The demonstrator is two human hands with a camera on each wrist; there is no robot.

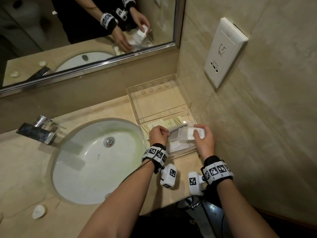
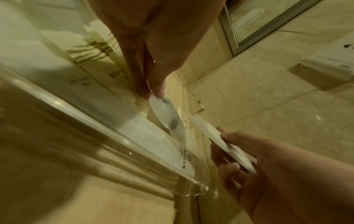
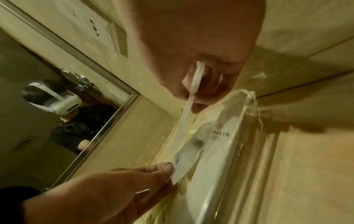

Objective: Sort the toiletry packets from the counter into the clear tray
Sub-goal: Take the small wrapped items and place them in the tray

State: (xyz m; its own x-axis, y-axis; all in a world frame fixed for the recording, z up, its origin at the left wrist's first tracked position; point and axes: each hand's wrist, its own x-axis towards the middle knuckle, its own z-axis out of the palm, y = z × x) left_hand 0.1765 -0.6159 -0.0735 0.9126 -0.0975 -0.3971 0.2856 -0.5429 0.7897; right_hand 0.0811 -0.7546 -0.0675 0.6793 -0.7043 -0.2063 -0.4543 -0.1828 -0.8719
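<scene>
The clear tray (image 1: 182, 152) stands on the counter in the corner right of the sink, and cream and white toiletry packets (image 1: 172, 123) lie flat in its near part. My left hand (image 1: 166, 134) hovers over the tray and pinches the edge of a translucent grey packet (image 1: 175, 134) between thumb and fingertips (image 2: 160, 92). My right hand (image 1: 197, 134) grips a flat white printed packet (image 1: 200, 131) just right of it, also above the tray. In the right wrist view the white packet (image 3: 195, 82) shows edge-on in my fingers, with the grey packet (image 3: 186, 153) below it.
The white sink basin (image 1: 89, 162) and chrome faucet (image 1: 39, 130) lie to the left. A tiled wall with a socket plate (image 1: 224, 52) rises close along the tray's right side. The mirror (image 1: 85, 31) runs behind. A small pale pebble (image 1: 39, 211) sits at the counter's front left.
</scene>
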